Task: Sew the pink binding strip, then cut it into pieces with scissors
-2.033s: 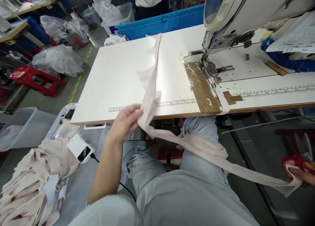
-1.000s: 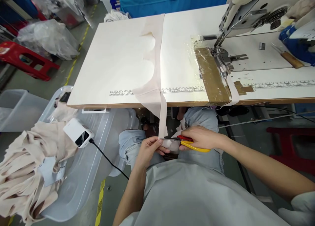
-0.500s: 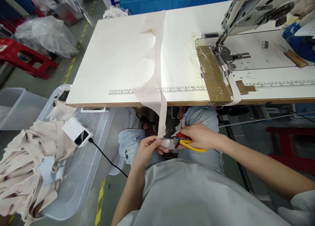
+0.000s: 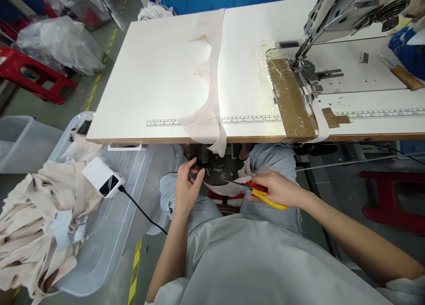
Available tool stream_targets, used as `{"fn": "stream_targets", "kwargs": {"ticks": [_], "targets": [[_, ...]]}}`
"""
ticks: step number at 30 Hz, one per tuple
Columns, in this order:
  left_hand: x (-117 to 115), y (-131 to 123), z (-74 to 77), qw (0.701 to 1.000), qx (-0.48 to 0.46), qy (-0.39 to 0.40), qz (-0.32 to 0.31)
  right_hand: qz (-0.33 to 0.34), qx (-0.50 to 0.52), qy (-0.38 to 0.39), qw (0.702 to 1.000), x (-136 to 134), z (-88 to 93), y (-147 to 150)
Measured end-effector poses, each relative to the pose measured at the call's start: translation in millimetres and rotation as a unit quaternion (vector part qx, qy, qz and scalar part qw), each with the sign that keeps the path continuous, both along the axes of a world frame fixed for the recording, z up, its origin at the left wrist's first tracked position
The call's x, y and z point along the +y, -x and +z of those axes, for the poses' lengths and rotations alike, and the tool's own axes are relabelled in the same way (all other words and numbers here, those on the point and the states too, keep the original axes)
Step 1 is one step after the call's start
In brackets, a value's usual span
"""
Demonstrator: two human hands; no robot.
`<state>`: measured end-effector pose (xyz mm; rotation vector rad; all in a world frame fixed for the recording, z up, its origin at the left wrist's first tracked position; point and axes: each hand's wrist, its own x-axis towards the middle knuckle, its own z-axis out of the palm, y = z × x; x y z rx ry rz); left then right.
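My right hand (image 4: pixel 274 188) grips yellow-and-red scissors (image 4: pixel 265 198) over my lap, blades pointing left. My left hand (image 4: pixel 188 185) is raised to the left of the blades, thumb and fingers apart, with nothing in it. A pale pink fabric piece (image 4: pixel 212 88) with a scalloped left side lies across the white table, its end curling over the front edge above my hands. Below the blades, a pale fabric strip (image 4: pixel 226 189) hangs across my lap.
A sewing machine (image 4: pixel 307 61) with a pale strip at its foot stands right on the white table (image 4: pixel 159 75). Left, a plastic bin (image 4: pixel 109 234) holds beige fabric (image 4: pixel 43 207) and a white cabled device (image 4: pixel 104 177). Red stools (image 4: pixel 36 75) stand on both sides.
My left hand has let go of the fabric and moved left and up, its fingers spreading. The strip's hanging end is now shorter and curled. The scissors have moved slightly right, away from it.
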<state>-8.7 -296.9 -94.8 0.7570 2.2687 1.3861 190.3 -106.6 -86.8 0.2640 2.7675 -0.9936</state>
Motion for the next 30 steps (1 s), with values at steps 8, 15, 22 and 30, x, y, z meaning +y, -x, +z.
{"fn": "stream_targets", "kwargs": {"ticks": [8,15,22,30], "targets": [[36,3,-33.8,0.999,-0.032,-0.030,0.005,-0.117,0.037,0.092,0.988,-2,11.4,-24],[-27,-23,-72.0,0.971,-0.206,0.075,0.094,-0.226,0.015,0.173,0.958,8,-0.9,-47],[-13,-60,6.4,0.930,-0.332,-0.059,-0.148,-0.123,-0.030,0.248,0.961,-9,3.6,-23],[0,-49,20.1,0.987,-0.123,-0.073,-0.067,-0.026,-0.045,0.182,0.982,-5,15.6,-6]]}}
